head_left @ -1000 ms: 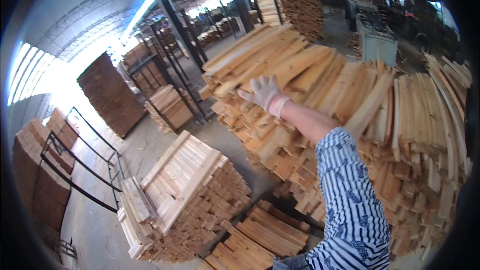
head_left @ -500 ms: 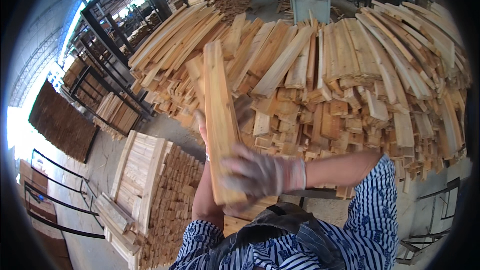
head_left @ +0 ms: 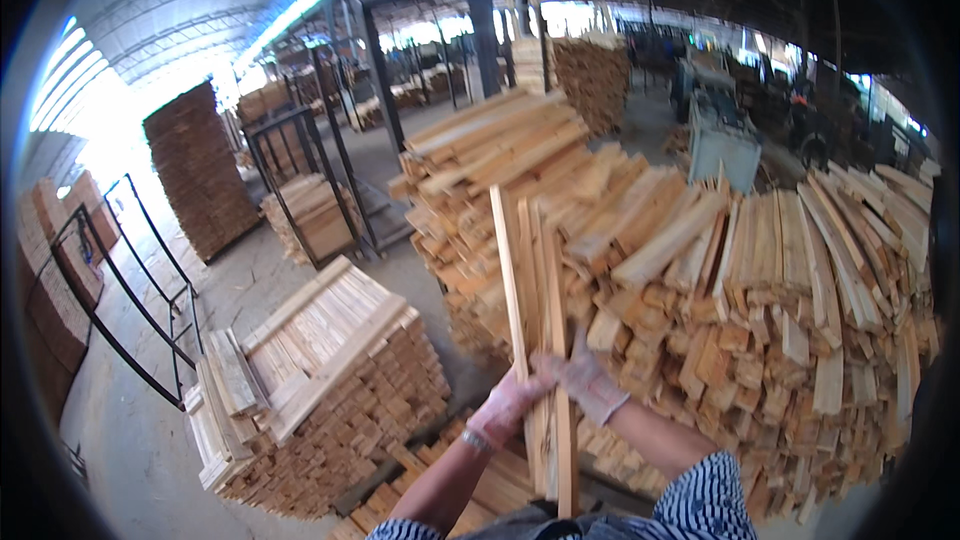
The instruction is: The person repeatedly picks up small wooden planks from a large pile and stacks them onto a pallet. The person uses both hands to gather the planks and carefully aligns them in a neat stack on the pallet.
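Observation:
Several narrow wooden boards [head_left: 543, 280] stand nearly upright in front of my body, their lower ends close to my waist. My left hand [head_left: 512, 400], in a pale pinkish work glove, is closed on them from the left. From the right, my gloved right hand [head_left: 586, 386] grips the same boards at about the same height. The leftmost board [head_left: 509, 275] tilts slightly away from the others at its top. Where the two hands meet, the boards hide some of the fingers.
A big heap of loose boards [head_left: 770, 250] spreads ahead and to the right. At the left sits a neat stack of boards [head_left: 330, 340], with loose pieces on top. Black metal frames [head_left: 185, 285] stand further left. Behind the heap is a pale machine [head_left: 722, 140].
The view has swung up and to the left. The single wide board held slanting before me now shows as several narrow boards held upright, with both hands lower on them.

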Demonstrator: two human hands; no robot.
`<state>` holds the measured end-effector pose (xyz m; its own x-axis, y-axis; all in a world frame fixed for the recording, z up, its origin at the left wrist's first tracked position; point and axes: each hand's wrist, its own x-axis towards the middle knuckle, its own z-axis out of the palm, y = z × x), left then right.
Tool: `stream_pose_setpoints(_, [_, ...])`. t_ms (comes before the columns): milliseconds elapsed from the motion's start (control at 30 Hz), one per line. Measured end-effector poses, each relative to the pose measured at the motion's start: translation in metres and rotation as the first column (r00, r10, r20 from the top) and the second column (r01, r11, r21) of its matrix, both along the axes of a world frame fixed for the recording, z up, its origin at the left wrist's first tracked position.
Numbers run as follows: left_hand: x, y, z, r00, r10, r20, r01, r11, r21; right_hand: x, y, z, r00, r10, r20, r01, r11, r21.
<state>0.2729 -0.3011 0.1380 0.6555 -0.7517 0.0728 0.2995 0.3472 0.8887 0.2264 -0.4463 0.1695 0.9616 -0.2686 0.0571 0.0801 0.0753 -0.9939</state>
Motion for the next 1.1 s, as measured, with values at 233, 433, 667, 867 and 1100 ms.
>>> stream_pose_setpoints(233, [-0.038,0.114,-0.012,0.95,0.098,-0.298,-0.132,0.986,-0.097,0.007,0.089,-0.006,0.923,0.383,-0.034,-0.381,0.923,0.055])
stream_pose_setpoints(433, [-0.073,0.162,-0.097,0.625,0.324,-0.71,-0.43,0.902,0.034,0.041,0.153,-0.134,0.672,0.609,-0.421,-0.584,0.786,0.204])
stream_pose_setpoints(667, [-0.143,0.191,-0.228,0.26,0.182,-0.948,-0.289,0.952,0.103,-0.026,0.187,-0.253,0.274,0.577,-0.77,-0.491,0.772,0.404])
stream_pose_setpoints(867, [-0.162,0.178,-0.384,-0.108,0.095,-0.99,-0.27,0.955,0.121,-0.04,0.178,-0.392,0.04,0.566,-0.823,-0.336,0.784,0.523])
stream_pose_setpoints(1100, [-0.122,0.147,-0.468,-0.212,0.179,-0.961,-0.358,0.9,0.247,-0.014,0.139,-0.521,0.021,0.661,-0.75,-0.432,0.683,0.589])
